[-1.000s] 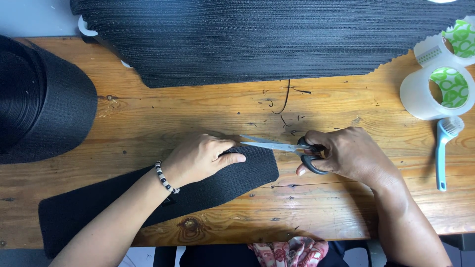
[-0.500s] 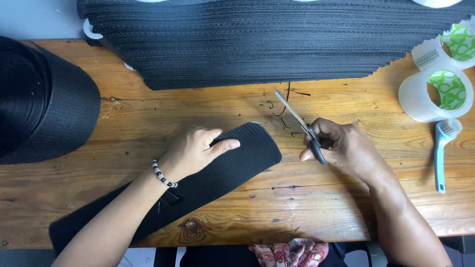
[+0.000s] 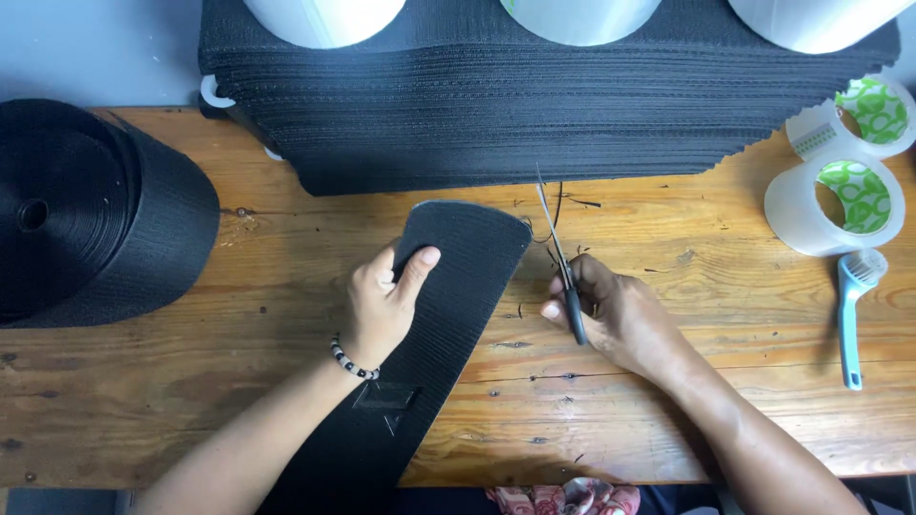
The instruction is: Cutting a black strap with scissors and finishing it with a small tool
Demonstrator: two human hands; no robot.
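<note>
Head view: looks straight down on a workbench scene.
Worktop: wooden planks (image 3: 725, 401), knotted and scratched, with short dark thread scraps near the middle.
Left hand: left hand (image 3: 382, 300) lies on a black webbing strip (image 3: 448, 286), fingers curled over its left edge, thumb flat on top.
Strip: runs diagonally from the bottom edge up toward the centre, its rounded end just short of the stack.
Right hand: right hand (image 3: 615, 319) has its fingers closed around the dark handles of scissors (image 3: 558, 257); blades together, pointing away, beside the strip's end.
Back edge: tall stack of black webbing pieces (image 3: 496, 105) with three white spools on top.
Left: large roll of black webbing (image 3: 86, 215).
Right: two clear tape rolls (image 3: 844, 195), and a light blue brush (image 3: 852, 315).
Room: grey wall (image 3: 95, 48) behind the worktop.
</note>
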